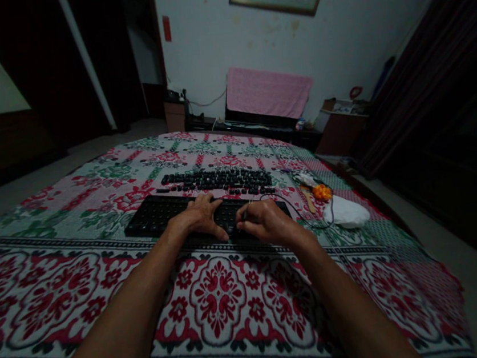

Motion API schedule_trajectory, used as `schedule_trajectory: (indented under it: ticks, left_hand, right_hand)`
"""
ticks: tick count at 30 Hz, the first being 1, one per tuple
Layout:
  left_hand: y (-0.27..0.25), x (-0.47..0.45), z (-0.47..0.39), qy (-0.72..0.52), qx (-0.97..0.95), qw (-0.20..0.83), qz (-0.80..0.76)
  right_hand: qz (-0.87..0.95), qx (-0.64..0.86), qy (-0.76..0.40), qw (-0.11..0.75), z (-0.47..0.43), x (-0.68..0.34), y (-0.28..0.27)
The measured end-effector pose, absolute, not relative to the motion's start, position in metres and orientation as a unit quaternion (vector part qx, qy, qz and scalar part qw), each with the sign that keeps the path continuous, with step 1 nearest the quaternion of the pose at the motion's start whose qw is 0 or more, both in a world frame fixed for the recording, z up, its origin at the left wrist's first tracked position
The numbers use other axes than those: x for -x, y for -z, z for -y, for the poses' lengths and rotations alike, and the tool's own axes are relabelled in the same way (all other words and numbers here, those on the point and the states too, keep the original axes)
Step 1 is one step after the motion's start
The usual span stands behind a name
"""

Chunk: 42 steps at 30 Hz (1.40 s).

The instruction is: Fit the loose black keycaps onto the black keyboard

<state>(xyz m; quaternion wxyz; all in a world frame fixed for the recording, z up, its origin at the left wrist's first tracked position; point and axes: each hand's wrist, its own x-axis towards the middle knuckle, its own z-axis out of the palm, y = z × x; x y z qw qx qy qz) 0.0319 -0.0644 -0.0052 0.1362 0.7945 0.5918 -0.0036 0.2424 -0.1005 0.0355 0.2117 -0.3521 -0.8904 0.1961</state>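
A black keyboard (150, 215) lies crosswise on the patterned bed cover, and much of its surface shows no keycaps. My left hand (202, 216) rests flat on its middle with the fingers spread and the thumb pointing right. Just right of it, my right hand (267, 220) is closed in a pinch low over the keyboard; what its fingertips hold is too dark and small to make out. Behind the keyboard, loose black keycaps (221, 179) lie in rough rows. My right hand and forearm hide part of the keyboard's right end.
A thin dark cable (308, 224) loops over the cover on the right. Near it lie an orange bunched item (321, 192), a flat tan stick (308, 199) and a white bundle (348, 213). Beyond the bed, a pink cloth (269, 92) drapes over something on a low stand.
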Motion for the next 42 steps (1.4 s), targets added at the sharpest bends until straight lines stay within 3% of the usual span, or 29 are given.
schedule_trajectory:
  ticks: [6,13,26,31,38,42]
  left_hand:
    - [-0.011,-0.034,0.071,-0.037,-0.817,0.15,-0.555]
    - [-0.014,-0.05,0.071,-0.135,-0.861,0.244,-0.426]
    - [-0.009,-0.054,0.073,-0.146,-0.881,0.196,-0.406]
    - [-0.012,-0.036,0.067,-0.181,-0.865,0.182,-0.431]
    - [-0.007,-0.023,0.048,-0.202,-0.769,0.058,-0.604]
    - [-0.001,-0.034,0.027,-0.174,-0.711,0.048,-0.68]
  right_hand:
    - [0.855,0.372,-0.275,0.233,0.082,-0.252,-0.022]
    - [0.831,0.36,-0.313,0.287,0.077,-0.26,-0.02]
    - [0.805,0.363,-0.368,0.291,0.075,-0.258,-0.011]
    - [0.825,0.388,-0.302,0.278,0.071,-0.263,-0.008]
    - [0.771,0.411,-0.28,0.397,0.064,-0.253,0.017]
    - [0.755,0.413,-0.279,0.426,0.062,-0.251,0.029]
